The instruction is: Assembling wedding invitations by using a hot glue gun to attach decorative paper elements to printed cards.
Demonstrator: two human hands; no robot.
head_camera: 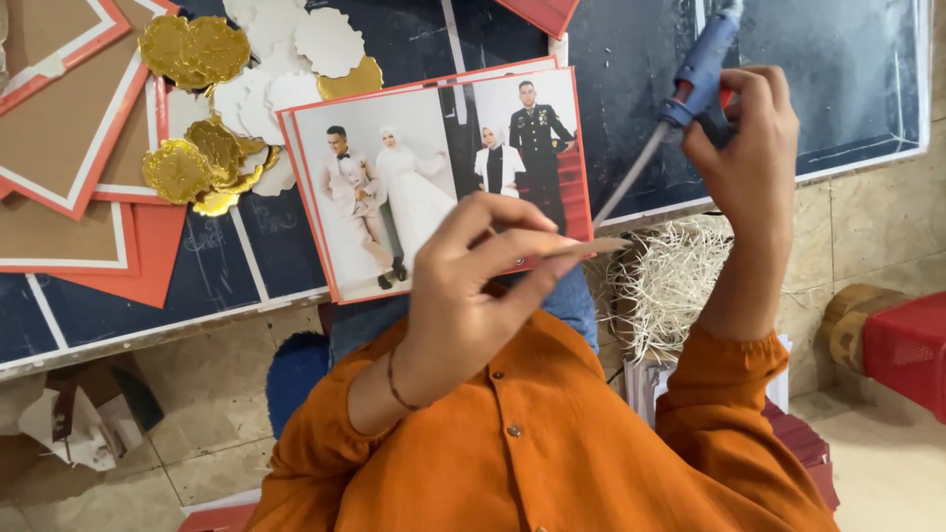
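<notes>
Head view, items as they lie:

- Left hand: fingers pinched together on a thin flat strip, which sticks out past the fingertips toward the other hand; long axis near level, free end pointing right
- Right hand: closed around the handle of a blue glue gun, raised above and to the right of the left-hand pinch
- Glue gun: long axis slanted, nozzle end pointing down and left toward the strip's free end; a pale glue stick runs from it almost to the strip, tip just beside it, contact cannot be told
- Nearer hand to the strip: left, already holding it
- Behind the pinch: stack of photo prints with red edges on a dark board
- Far left of the pinch: gold and white scalloped paper discs, brown cards with red borders
- Below the strip's tip: a tuft of pale straw fibre
- Orange sleeves fill the foreground
</notes>
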